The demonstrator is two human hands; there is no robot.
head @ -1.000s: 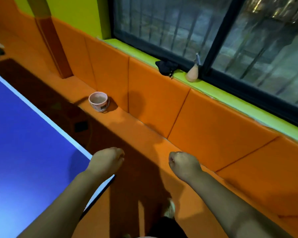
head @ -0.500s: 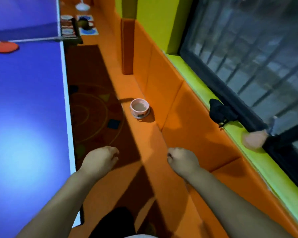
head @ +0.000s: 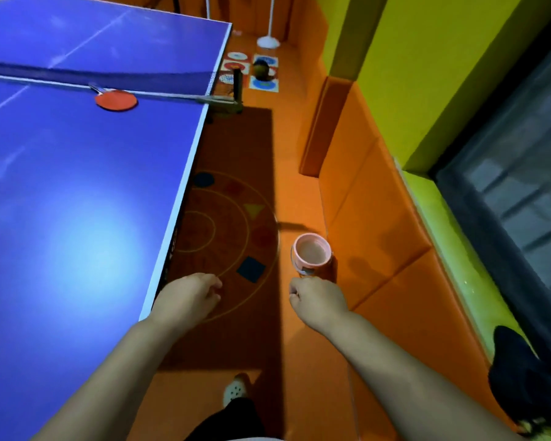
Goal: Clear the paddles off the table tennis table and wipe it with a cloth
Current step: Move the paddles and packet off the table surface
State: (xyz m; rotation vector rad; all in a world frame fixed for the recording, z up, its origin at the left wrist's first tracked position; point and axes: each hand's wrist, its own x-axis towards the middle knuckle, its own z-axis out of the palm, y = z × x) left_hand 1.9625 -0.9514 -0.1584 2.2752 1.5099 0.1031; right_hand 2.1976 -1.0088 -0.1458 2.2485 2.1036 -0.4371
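Approaching the first item to be cleared was judged to be the step in hand; neither removal nor wiping had begun. One red paddle (head: 116, 100) lay flat on the blue tabletop (head: 61, 202), on the near side of the net (head: 109, 76), with its handle pointing toward the net.

Grip state:
- The left grip (head: 188, 297) hung just off the tabletop's side edge, over the floor. Its fingers were loosely curled and it held nothing.
- The right grip (head: 318, 300) was also empty, with its fingers tucked loosely under. A pink bucket (head: 310, 253) stood on the floor just ahead of it.

Position of the work item: the paddle lay well ahead of both grips and off to their left, nearer the left grip and well apart from either. A dark cloth (head: 519, 367) sat on the green window sill (head: 442, 249), behind and to the right of the right grip and well apart from it. Whether it was the wiping cloth could not be confirmed.

Next move, as judged: the grips needed carrying forward along the tabletop's edge, followed by a reach leftward across the surface. The left grip was the better placed. Because the paddle lay flat, the handle offered the readiest purchase, though the net close beyond it limited the approach. No second paddle was visible.
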